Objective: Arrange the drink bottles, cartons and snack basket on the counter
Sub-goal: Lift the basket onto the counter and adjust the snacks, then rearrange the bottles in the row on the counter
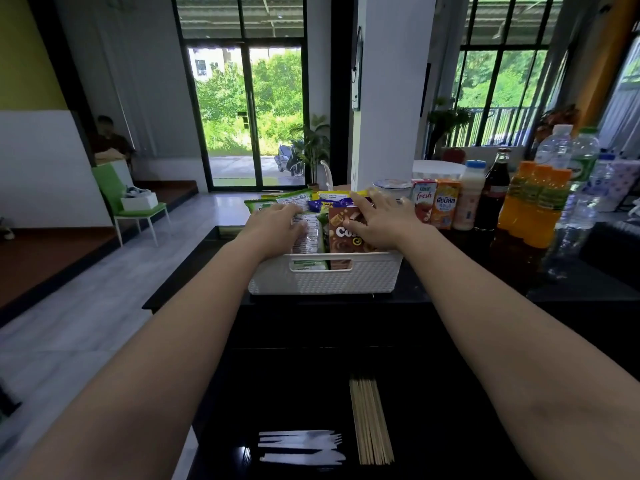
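A white woven snack basket (322, 280) stands on the black counter (346, 327), packed with snack packets. My left hand (277, 226) rests on the green and white packets (306, 233) at the basket's left, fingers bent over them. My right hand (377, 220) lies with spread fingers on the brown chocolate snack box (343, 242). To the right stand a red juice carton (423, 200), an orange carton (445, 207), a pale milk bottle (469, 195), a dark cola bottle (493, 192), orange juice bottles (535, 206) and clear water bottles (571, 168).
Plastic cutlery (301, 446) and a bundle of wooden skewers (370, 420) lie on the counter near me. A white lidded cup (391, 188) stands behind the basket beside a white pillar (391, 88). The counter's left edge drops to the floor; a green chair (128, 202) stands far left.
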The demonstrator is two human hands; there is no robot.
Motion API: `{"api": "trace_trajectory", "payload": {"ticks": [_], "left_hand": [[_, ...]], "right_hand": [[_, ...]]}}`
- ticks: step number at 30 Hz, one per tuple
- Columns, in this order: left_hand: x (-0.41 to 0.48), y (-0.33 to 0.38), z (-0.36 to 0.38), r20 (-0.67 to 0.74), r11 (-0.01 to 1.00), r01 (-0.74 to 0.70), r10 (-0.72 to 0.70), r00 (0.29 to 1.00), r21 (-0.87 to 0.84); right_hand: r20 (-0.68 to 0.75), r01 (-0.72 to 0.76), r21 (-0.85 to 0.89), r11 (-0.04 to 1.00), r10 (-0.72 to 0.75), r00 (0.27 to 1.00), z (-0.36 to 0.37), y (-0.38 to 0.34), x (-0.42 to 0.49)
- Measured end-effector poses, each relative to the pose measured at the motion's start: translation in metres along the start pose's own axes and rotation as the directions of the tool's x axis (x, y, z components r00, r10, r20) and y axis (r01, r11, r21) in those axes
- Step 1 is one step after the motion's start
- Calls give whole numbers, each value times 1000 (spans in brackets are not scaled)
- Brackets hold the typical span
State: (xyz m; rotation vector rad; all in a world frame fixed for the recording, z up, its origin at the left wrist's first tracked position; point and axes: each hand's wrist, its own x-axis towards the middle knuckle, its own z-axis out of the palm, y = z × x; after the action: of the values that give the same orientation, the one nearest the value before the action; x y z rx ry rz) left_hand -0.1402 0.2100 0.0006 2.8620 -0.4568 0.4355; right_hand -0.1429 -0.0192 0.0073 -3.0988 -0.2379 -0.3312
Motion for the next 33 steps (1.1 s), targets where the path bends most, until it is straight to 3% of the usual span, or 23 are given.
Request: {"api": "trace_trajectory", "payload": {"ticks": [8, 14, 17, 23, 26, 33], "left_hand": [[-14, 10, -1, -24, 999, 16, -15, 1000, 28], [-50, 53, 6, -93, 997, 29, -22, 995, 71], [-69, 78, 14, -87, 994, 14, -5, 996, 109], [-83, 132, 30, -186, 983, -122, 147, 971, 138], [-83, 172, 39, -175, 961, -227, 253, 951, 157], [-74, 271, 68, -105, 945, -317, 325, 940, 87]], "right_hand": [[-157, 87, 80, 993, -74, 985, -3, -3, -19], [-174, 65, 174, 983, -34, 984, -4, 1, -72], [-146, 29, 167, 986, -5, 989, -6, 15, -102], [-254, -108, 98, 989, 129, 958, -1, 59, -160], [-201, -187, 66, 980, 197, 960, 3, 84, -192], [-129, -314, -10, 949, 310, 942, -9, 169, -241]]}}
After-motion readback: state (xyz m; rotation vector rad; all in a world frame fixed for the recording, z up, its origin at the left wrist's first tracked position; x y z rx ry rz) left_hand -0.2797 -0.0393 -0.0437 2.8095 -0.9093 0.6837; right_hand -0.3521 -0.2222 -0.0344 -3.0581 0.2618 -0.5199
